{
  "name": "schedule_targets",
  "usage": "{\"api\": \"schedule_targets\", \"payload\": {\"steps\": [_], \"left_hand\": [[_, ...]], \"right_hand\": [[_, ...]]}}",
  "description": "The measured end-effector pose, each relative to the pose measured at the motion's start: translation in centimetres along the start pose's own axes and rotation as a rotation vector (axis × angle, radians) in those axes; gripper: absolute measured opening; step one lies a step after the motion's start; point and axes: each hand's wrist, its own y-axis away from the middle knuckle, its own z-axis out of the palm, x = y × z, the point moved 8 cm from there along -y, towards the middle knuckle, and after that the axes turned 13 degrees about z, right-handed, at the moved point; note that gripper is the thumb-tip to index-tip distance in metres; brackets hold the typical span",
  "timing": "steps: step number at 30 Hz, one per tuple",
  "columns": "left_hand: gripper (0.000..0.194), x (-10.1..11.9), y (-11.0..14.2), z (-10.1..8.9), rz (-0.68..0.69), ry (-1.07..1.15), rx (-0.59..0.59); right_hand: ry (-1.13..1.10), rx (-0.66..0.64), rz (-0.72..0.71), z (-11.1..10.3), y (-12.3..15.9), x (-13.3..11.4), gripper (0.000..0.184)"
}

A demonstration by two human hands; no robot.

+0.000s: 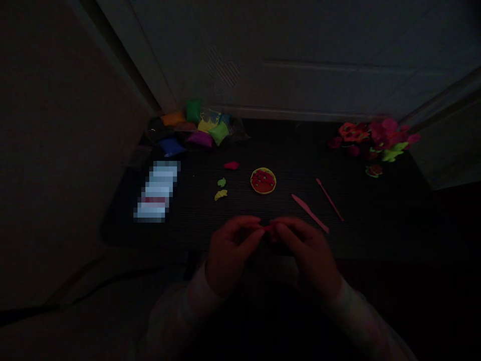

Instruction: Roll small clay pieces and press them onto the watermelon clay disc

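Observation:
Between the fingertips of my left hand point(235, 250) and my right hand point(306, 250) is a small piece of red modelling clay point(268, 228). Both hands are closed in a pinch on it, above the table's front edge. Just beyond them lies a round clay piece point(263, 186), red with a yellow rim and small green and dark bits on top. To its left are a red clay lump point(231, 165), a green lump point(221, 182) and a yellow lump point(221, 194). A pink plastic knife point(310, 213) and a thin pink stick tool point(329, 199) lie to the right.
Bags of coloured clay point(201, 138) are heaped at the back left of the dark table point(285, 145). A blurred-out bright screen point(158, 191) lies at the left. Clay flowers point(389, 133) and a small clay piece point(374, 171) sit at the back right, near the wall.

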Motion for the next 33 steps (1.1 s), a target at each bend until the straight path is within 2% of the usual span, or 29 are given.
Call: {"api": "schedule_targets", "payload": {"steps": [6,12,23,33], "left_hand": [[0.018,-0.2,0.1,0.0,-0.001,0.037,0.006],[0.025,-0.3,0.2,0.6,-0.021,0.079,-0.046],[0.021,0.2,0.1,0.4,0.053,-0.103,-0.072],[0.020,1.3,0.1,0.3,0.181,-0.271,-0.098]], "right_hand": [[0.027,0.031,-0.011,-0.2,-0.1,0.0,0.016],[0.074,0.053,-0.032,-0.1,0.1,-0.2,0.016],[0.195,0.007,-0.071,0.2,0.2,-0.4,0.019],[0.226,0.019,-0.082,0.1,0.2,-0.6,0.018]]}}
